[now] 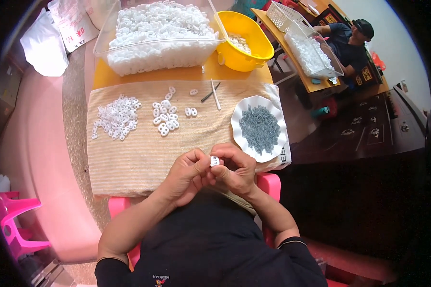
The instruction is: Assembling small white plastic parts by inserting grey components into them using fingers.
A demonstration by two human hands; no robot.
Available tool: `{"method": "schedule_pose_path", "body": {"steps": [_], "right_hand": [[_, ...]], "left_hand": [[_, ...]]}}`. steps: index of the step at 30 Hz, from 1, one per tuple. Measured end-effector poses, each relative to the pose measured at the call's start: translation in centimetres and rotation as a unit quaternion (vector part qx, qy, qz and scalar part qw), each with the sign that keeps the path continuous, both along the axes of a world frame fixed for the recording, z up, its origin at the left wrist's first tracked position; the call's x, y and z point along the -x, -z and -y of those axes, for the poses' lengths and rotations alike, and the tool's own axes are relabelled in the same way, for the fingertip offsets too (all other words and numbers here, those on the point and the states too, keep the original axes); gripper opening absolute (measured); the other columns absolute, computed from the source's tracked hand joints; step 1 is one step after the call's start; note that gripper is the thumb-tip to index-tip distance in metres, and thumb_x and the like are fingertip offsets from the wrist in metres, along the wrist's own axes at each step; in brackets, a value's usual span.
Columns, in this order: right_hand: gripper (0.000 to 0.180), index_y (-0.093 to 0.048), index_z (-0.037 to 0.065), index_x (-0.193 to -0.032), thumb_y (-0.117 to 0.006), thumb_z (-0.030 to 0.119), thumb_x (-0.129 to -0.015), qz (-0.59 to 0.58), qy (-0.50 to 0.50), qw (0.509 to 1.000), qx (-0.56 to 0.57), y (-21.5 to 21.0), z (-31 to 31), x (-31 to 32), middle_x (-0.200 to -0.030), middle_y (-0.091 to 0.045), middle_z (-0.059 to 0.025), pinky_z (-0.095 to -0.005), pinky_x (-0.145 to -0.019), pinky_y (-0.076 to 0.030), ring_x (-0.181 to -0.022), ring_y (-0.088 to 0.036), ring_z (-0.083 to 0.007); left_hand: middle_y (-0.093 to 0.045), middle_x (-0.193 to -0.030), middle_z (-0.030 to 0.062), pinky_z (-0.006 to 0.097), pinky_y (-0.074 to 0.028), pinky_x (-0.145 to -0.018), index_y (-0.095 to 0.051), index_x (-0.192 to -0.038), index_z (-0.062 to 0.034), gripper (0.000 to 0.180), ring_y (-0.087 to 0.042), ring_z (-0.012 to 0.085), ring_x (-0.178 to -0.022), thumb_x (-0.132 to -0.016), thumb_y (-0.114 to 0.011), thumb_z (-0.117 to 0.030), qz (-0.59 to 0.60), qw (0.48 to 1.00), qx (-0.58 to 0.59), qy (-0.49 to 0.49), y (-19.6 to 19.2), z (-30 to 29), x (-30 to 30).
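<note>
I am watching both hands meeting low over the near edge of the bench [177, 74], just above my lap. My left hand [187, 173] and my right hand [235, 168] are pressing in from either side on one small white plastic piece [215, 161], fingertips pinching it between them, so both grips are closing tight on that single part. The piece is sitting upright between the thumbs, touching both hands, clear of the cloth.

The striped beige towel [143, 153] is covering the bench in front of the hands. On it, to the far left, a loose heap of white pieces [115, 117] is lying; a smaller cluster of white pieces [165, 117] is sitting near the middle, with a few strays beyond it. A thin white stick [216, 94] and a dark stick [209, 93] are lying crossed near the towel's far edge. To the right, a white scalloped plate [246, 107] is holding a pile of small grey pins [259, 128], just beside my right hand.

Farther back, a clear plastic tub [129, 48] is brimming with white pieces, and a yellow bowl [254, 33] is standing just beside it. Another person [349, 40] is sitting at a separate table, well apart, upper right.
</note>
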State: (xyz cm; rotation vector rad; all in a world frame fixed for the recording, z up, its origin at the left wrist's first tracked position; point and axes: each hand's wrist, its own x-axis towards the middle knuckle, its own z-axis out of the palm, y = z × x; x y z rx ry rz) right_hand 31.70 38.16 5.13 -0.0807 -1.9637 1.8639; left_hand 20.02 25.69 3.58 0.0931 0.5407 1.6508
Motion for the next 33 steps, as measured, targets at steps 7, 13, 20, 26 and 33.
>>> {"method": "schedule_pose_path", "body": {"steps": [7,13,20,26,33], "right_hand": [[0.028,-0.055,-0.007,-0.109,-0.066,0.004,-0.086,0.001,0.134,0.989,-0.054,0.0,-2.0,-0.1,-0.099,-0.057,-0.0115,-0.0243,-0.065,-0.053,-0.072,-0.061,-0.0141],[0.025,-0.055,-0.006,-0.109,-0.063,-0.002,-0.086,-0.071,0.276,0.957,-0.056,-4.9,-4.5,1.0,-0.083,-0.061,-0.0082,-0.0242,-0.061,-0.051,-0.066,-0.06,-0.0128],[0.023,-0.058,-0.005,-0.112,-0.06,0.005,-0.091,-0.124,0.387,0.89,-0.207,-9.8,-8.9,4.7,-0.08,-0.061,-0.0053,-0.0216,-0.059,-0.05,-0.063,-0.056,-0.0073],[0.027,-0.06,-0.005,-0.112,-0.062,0.01,-0.09,-0.056,0.395,0.84,-0.368,-9.4,-19.2,10.0,-0.078,-0.062,-0.0027,-0.0196,-0.056,-0.046,-0.062,-0.055,-0.0057],[0.019,-0.065,-0.004,-0.101,-0.066,0.007,-0.086,0.065,0.22,0.929,-0.292,-5.0,-14.1,10.4,-0.076,-0.061,-0.0027,-0.0184,-0.057,-0.043,-0.068,-0.054,-0.0048]], "left_hand": [[-0.064,-0.092,0.0071,0.027,-0.054,-0.067,-0.055,-0.086,-0.009,0.018,-0.06,0.0098,-0.071,-0.092,-0.061,-0.025,0.012,0.999,0.033,-0.019,0.0,-0.1,-0.1],[-0.064,-0.094,0.0077,0.026,-0.055,-0.067,-0.055,-0.086,-0.0085,0.015,-0.06,0.0082,-0.072,-0.091,-0.062,-0.021,-0.008,0.999,0.052,-0.015,0.7,-0.3,-0.1],[-0.065,-0.095,0.0081,0.025,-0.055,-0.067,-0.056,-0.087,-0.0076,0.013,-0.06,0.0075,-0.072,-0.091,-0.063,-0.018,-0.031,0.998,0.054,-0.02,0.8,-0.1,-0.2],[-0.064,-0.094,0.0075,0.028,-0.054,-0.068,-0.054,-0.084,-0.0086,0.014,-0.059,0.0098,-0.072,-0.09,-0.063,-0.018,-0.037,0.996,0.077,-0.008,0.2,-0.3,-0.5],[-0.064,-0.095,0.0075,0.026,-0.053,-0.065,-0.055,-0.086,-0.0083,0.013,-0.059,0.0093,-0.071,-0.091,-0.062,-0.018,-0.052,0.996,0.07,-0.006,0.4,-0.1,-0.1]]}}
